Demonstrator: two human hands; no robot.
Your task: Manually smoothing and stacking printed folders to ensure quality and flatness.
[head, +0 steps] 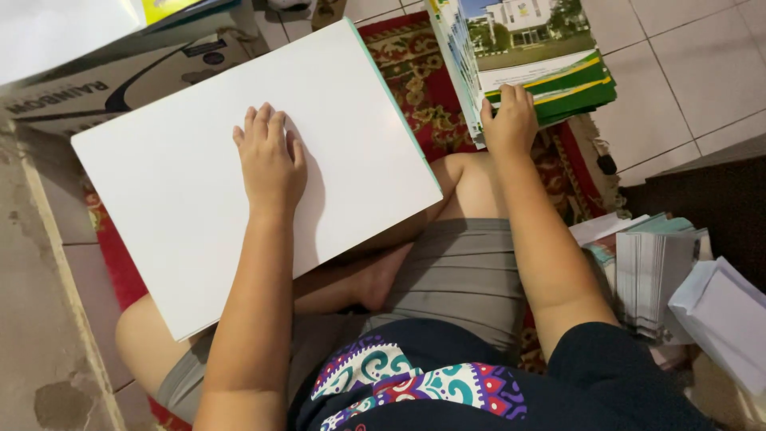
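You sat cross-legged on the patterned red rug (415, 88), and everything else lay around the big white board (239, 175) that rested across your lap.

Your left hand (270, 156) lay flat on the middle of that board, palm down, fingers straight and held close together, gripping nothing. The board sat tilted, its far corner pointing away from you and its near corner over your left knee, with a thin green edge showing along its right side.

Your right hand (509, 120) was well to the right of the board, past its green edge, and your two hands were apart. That hand rested on the near edge of a stack of printed sheets (535, 60) with green and yellow bands and a photo of a pale building on top; its fingers curled over the stack's edge, though I could not tell whether they pinched a sheet.

Beyond the board's far left corner stood a cardboard box (104, 84). To the board's right, near your right elbow, lay a pile of white envelopes (658, 267) on the tiled floor (694, 72).
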